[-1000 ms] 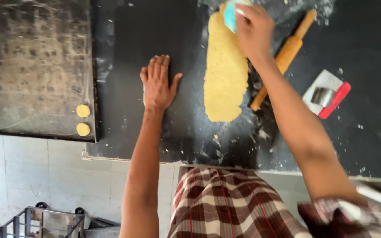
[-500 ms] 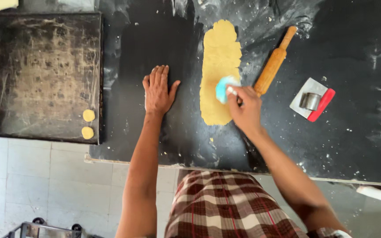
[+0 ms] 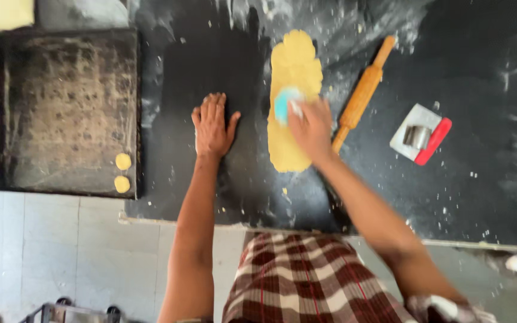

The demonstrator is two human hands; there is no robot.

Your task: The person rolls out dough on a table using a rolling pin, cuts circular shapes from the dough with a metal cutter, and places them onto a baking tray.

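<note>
Fingers (image 3: 299, 112) grip cutter (image 3: 283, 104), dough (image 3: 293, 96) (long axis) runs away

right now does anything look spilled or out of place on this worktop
Flour is scattered and smeared across the black counter, thickest beyond the dough sheet. Crumbs lie near its close end. The right hand presses a blue cutter on the dough; the left hand lies flat. Nothing is toppled or broken.

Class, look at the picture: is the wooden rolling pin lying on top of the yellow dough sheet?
No: the rolling pin lies on the dark counter beside the dough sheet.
</note>
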